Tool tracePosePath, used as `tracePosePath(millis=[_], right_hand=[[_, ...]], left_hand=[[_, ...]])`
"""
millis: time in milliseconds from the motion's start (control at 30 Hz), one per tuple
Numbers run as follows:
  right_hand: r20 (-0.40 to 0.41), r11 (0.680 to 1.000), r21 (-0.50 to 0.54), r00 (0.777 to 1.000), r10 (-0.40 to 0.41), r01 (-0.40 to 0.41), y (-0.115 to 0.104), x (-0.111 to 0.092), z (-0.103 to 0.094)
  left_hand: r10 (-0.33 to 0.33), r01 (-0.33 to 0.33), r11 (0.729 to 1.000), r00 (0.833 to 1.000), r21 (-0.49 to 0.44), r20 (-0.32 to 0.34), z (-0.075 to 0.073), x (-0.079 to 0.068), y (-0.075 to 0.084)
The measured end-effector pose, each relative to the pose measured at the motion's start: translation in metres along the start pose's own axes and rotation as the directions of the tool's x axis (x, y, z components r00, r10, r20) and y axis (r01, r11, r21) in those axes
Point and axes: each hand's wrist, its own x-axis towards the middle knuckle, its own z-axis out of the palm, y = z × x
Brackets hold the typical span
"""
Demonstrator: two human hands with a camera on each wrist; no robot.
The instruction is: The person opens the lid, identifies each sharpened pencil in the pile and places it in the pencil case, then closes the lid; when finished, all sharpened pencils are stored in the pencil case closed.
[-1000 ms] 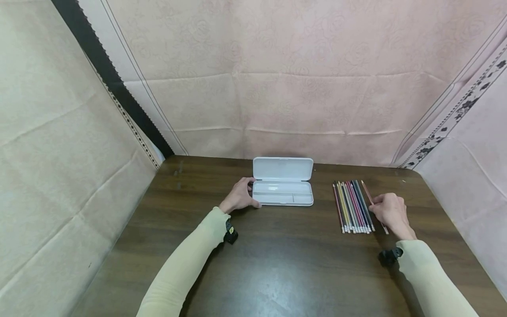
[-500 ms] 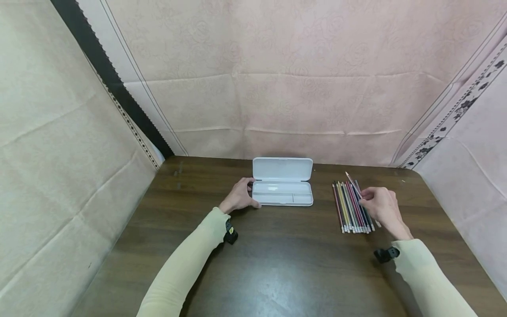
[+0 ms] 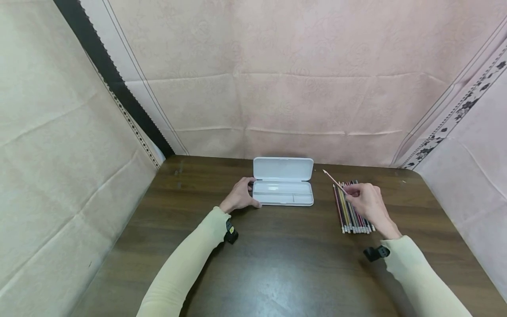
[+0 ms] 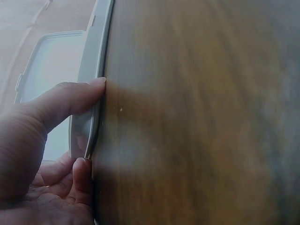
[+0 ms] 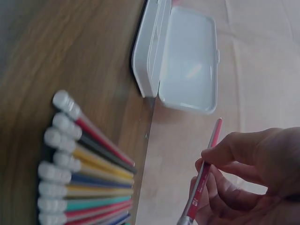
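A white pencil case (image 3: 283, 193) lies open on the table, its lid (image 3: 283, 168) tipped back and a divided tray showing inside. My left hand (image 3: 241, 193) grips the case's left end, thumb at the front side and fingers around the back corner, as the left wrist view shows. In my right hand (image 3: 368, 202) a red pencil (image 5: 202, 180) is pinched between thumb and fingers, raised over the row of pencils and slanting up to the left. That row of coloured pencils (image 3: 348, 211) lies side by side on the table, white erasers (image 5: 56, 171) toward me; the hand covers part of it.
The brown wooden table (image 3: 277, 264) ends at a far edge just behind the case. A pale cloth (image 3: 297, 88) hangs behind it, with more cloth at the left and right sides.
My right hand has picked up the pencil at the right of the row and carried it left over the others, its tip swinging left. The left hand and case stay put.
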Motion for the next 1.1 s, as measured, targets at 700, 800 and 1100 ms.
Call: tracePosePath(millis=[700, 800, 1100], right_hand=[[0.038, 0.979, 0.078, 0.981, -0.192, 0.188, -0.038, 0.025, 0.046], [0.034, 0.971, 0.077, 0.972, -0.231, 0.228, -0.042, 0.030, 0.054], [0.098, 0.963, 0.112, 0.962, -0.257, 0.246, -0.055, 0.044, 0.075]], left_hand=[[0.003, -0.003, 1.000, 1.000, 0.007, -0.001, 0.000, 0.000, -0.001], [0.004, -0.004, 1.000, 1.000, 0.010, -0.002, 0.000, 0.001, -0.001], [0.001, -0.001, 1.000, 1.000, 0.009, -0.006, 0.000, 0.002, -0.002]])
